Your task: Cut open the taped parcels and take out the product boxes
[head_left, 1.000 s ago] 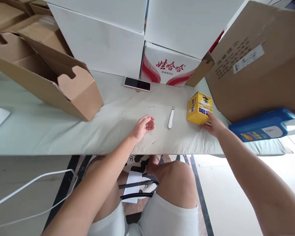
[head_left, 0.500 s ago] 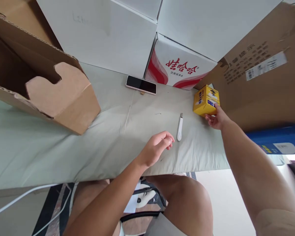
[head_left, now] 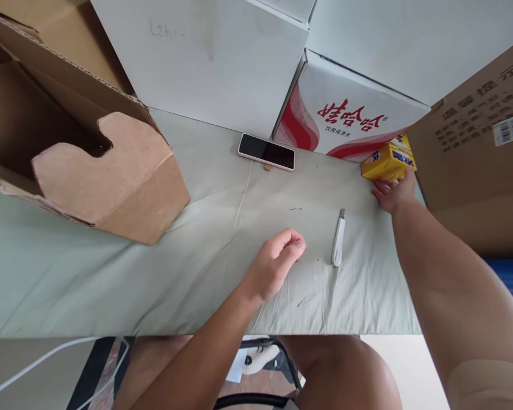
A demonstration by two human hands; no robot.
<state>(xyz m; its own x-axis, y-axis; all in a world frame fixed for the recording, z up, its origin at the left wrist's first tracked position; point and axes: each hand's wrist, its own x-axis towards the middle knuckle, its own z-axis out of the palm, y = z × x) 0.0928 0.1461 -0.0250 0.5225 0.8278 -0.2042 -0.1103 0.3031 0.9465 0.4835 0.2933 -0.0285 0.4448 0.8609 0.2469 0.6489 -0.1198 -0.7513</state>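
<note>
At the right rear of the cloth, my right hand [head_left: 395, 192] is closed around the near end of a small yellow box [head_left: 387, 162]. The box sits against the red-and-white carton [head_left: 348, 114] and beside a large brown carton [head_left: 470, 114]. My left hand [head_left: 280, 262] hovers low over the middle of the cloth, its fingers loosely curled and nothing visible in them. To its right lies a white utility knife [head_left: 338, 239] with a bit of metal at its far tip. Behind it rests a phone [head_left: 266, 152], dark screen up.
An open cardboard box [head_left: 141, 188] stands at the left, its flap towards me. White boxes [head_left: 209, 68] form a wall at the back. A pale green cloth [head_left: 188, 273] covers the surface. Something blue [head_left: 507, 279] shows at the right edge, and a white cable [head_left: 38, 364] hangs at lower left.
My right hand has pushed the yellow box farther back, up against the red-and-white carton, and tilted its angle. The view has shifted to the left. My left hand stays curled, nearly in place.
</note>
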